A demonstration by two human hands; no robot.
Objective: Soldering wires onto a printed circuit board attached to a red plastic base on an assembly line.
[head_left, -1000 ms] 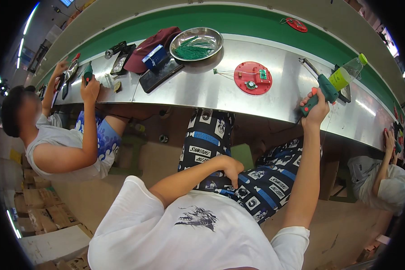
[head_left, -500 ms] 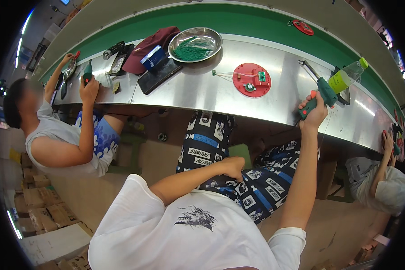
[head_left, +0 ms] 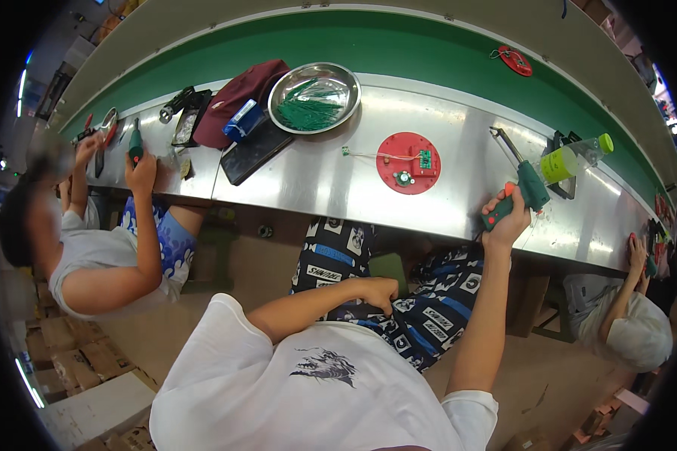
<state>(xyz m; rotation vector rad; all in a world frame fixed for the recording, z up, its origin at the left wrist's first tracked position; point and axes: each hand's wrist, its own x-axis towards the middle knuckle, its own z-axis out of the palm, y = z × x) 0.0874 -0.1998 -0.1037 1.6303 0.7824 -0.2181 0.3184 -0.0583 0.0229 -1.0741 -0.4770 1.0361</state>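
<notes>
My right hand grips a green soldering gun with an orange trigger, at the front right of the metal bench. Its long metal tip points away and leftward, toward the back of the bench, apart from the board. To its left lies a round red disc carrying small green circuit boards and white wires, which lead to a small green piece. My left hand rests on my lap over the patterned shorts. Its fingers are curled in, and no object shows in it.
A steel bowl holds green wires. Beside it are a black phone, a blue box and a maroon cap. A clear bottle with a green cap lies at right. Co-workers sit on both sides; another red disc is on the green belt.
The whole view has tipped, so the bench sits lower in it. My right hand keeps its hold on the soldering gun. The left co-worker's far hand has come down toward the bench.
</notes>
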